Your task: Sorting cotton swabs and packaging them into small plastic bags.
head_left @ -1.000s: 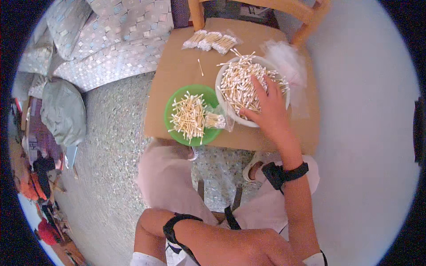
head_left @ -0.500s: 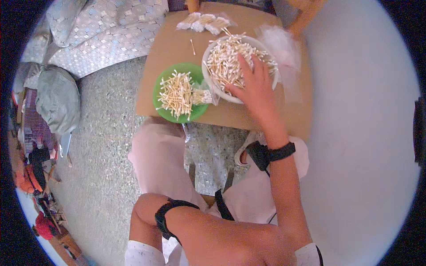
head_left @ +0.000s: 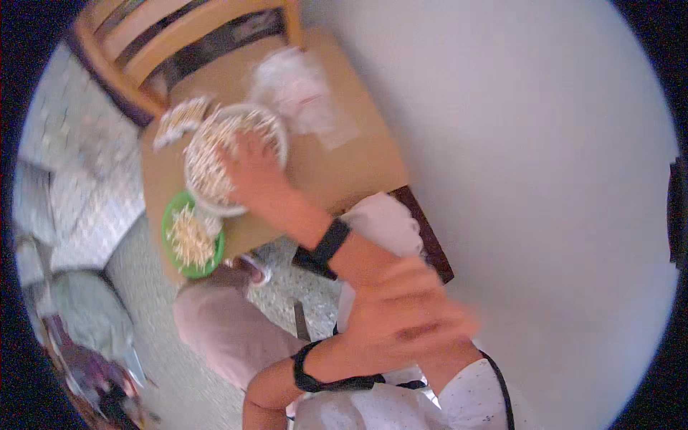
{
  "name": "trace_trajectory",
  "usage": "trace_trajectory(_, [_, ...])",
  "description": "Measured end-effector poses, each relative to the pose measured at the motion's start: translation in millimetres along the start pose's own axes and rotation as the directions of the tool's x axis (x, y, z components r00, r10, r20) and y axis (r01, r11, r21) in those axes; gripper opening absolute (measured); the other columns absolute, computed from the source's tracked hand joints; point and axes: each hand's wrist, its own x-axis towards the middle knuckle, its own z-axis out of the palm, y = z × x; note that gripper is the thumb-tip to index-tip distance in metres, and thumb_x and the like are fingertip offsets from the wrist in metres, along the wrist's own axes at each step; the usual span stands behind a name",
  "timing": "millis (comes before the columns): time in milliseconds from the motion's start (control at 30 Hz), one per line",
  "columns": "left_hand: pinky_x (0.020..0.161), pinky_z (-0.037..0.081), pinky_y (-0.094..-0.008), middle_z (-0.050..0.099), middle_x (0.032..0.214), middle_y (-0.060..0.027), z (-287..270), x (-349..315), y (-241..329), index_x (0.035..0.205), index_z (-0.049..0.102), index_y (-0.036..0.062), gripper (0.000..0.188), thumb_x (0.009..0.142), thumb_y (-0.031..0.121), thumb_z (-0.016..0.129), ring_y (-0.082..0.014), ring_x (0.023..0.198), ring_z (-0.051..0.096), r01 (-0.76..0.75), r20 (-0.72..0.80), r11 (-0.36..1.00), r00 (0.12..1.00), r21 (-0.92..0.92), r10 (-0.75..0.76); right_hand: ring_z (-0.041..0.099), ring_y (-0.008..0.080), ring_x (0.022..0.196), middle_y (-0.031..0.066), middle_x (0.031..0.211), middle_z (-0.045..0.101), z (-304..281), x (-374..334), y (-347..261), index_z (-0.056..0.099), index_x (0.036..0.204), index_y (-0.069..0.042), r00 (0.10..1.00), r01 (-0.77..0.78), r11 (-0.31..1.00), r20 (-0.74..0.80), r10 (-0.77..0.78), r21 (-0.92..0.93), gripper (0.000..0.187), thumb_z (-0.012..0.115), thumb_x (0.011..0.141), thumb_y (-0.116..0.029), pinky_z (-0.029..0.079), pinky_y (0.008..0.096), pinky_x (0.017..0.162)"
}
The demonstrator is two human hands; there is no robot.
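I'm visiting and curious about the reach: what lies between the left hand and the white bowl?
In the head view, the right forearm, with a black wristband, lies between the left hand and the white bowl.

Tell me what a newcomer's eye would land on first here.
Probably the white bowl heaped with cotton swabs on the chair seat, with the right hand at the heap. Next comes the smaller green bowl, holding more swabs, to the lower left of the white one. The left hand, blurred, shows across the right arm, right of the picture's lower middle.
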Motion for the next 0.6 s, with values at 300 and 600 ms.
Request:
trace_trajectory(300, [0.104, 0.024, -0.0607, 0.006, 0.151, -0.0254, 84, 147, -27, 0.146, 0.026, 0.0252, 0.106, 0.056, 0.028, 0.082, -0.0494, 0.135, 0.012, -0.306, 0.228, 0.865, 0.946, 0.398, 0.230, 0.016, 0.0435, 0.137, 0.0253, 0.149, 0.016, -19, 1, -21, 0.028, 0.144, -0.009, 0.989, -0.019, 0.994, 0.146, 0.003, 0.105, 0.068, 0.058, 0.088, -0.032, 0.018, 0.0597, 0.109])
trace_trajectory(600, [0.105, 0.018, -0.0633, 0.004, 0.151, -0.0253, 99, 191, -61, 0.145, 0.026, 0.0295, 0.113, 0.049, 0.040, 0.085, -0.0487, 0.137, 0.006, -0.322, 0.079, 0.766, 0.938, 0.557, 0.336, 0.018, 0.0415, 0.137, 0.0236, 0.147, 0.021, 1, 14, 9, 0.030, 0.143, -0.009, 0.967, 0.249, 0.965, -0.024, -0.252, -0.085, 0.068, 0.058, 0.088, -0.037, 0.021, 0.0586, 0.109])
